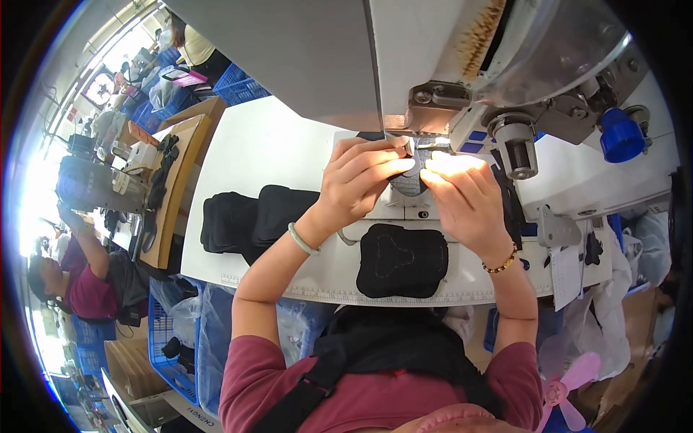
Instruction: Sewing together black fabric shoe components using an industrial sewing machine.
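Note:
Under the head of a sewing machine point(433, 108), a small dark grey fabric piece point(410, 185) lies at the needle area. My left hand point(363, 175) has thumb and fingers pinched together at the piece's left side. From the right, my right hand point(468, 196) has its fingers closed on the opposite edge, its fingertips washed out by the machine's lamp. Just in front of both hands, a black padded piece point(402, 261) with a stitched outline lies flat on the white table point(238, 144). What sits directly beneath my fingertips is hidden.
Black padded pieces point(229, 222) lie overlapping to the left, another black pad point(285, 213) beside them. A blue crate point(173, 346) with plastic bags stands below the table's left edge. A pink fan point(559, 393) is at lower right. Another person point(83, 278) works at the far left.

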Action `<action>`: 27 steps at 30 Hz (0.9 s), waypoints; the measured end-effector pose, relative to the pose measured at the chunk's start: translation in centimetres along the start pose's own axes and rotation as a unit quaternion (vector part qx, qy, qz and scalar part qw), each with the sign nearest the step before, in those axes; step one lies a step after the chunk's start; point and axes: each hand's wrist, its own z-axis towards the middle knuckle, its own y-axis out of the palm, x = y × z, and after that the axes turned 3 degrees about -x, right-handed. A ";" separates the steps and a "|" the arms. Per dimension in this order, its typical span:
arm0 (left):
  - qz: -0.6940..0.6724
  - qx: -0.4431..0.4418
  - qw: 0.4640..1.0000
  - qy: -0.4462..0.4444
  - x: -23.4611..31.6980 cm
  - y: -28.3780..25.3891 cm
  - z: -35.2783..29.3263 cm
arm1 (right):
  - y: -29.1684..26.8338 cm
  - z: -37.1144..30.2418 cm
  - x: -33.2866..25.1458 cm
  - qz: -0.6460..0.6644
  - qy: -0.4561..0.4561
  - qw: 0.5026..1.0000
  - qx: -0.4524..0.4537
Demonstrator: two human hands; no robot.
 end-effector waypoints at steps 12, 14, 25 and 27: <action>-0.118 0.071 0.986 -0.096 -1.4 1.6 -0.5 | 1.1 0.0 -0.9 -0.004 0.059 0.998 0.016; -0.085 0.082 0.989 -0.084 -1.4 1.4 -0.3 | 1.4 -0.1 -0.8 -0.002 0.058 0.998 0.032; 0.074 0.015 0.997 0.033 -0.6 -0.5 0.8 | 1.1 -0.5 -1.4 -0.002 0.039 0.999 0.018; 0.081 0.008 0.996 0.030 -0.3 -0.5 0.7 | 0.9 -0.3 -1.5 0.011 0.049 0.999 0.010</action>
